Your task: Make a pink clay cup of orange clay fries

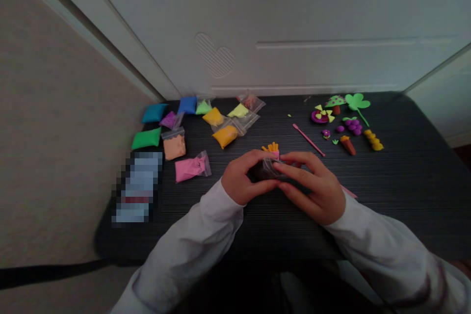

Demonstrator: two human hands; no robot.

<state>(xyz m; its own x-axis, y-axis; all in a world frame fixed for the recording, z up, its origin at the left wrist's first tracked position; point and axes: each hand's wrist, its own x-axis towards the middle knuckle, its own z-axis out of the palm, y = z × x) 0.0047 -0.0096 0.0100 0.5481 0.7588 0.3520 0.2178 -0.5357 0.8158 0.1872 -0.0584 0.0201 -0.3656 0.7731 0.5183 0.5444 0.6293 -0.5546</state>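
Both hands meet over the middle of the dark table and hold one dark, clear-edged plastic bag (271, 169) between them. My left hand (243, 176) closes on its left side, thumb below and fingers above. From the right, my right hand (318, 186) grips the bag's upper edge with its fingertips. What fills the bag is mostly covered by the fingers; it looks black or dark brown. Just behind the hands stands a small clay model of french fries (271, 148) in a pink holder. Part of a pink flat stick (349, 192) shows beside my right wrist.
Bags of coloured clay, such as a pink bag (189, 168) and a green bag (146, 138), lie at the left. A phone-like device (138, 187), blurred out, is nearer. At right are a pink tool (309, 140), clay grapes (353, 126) and a clover (356, 102).
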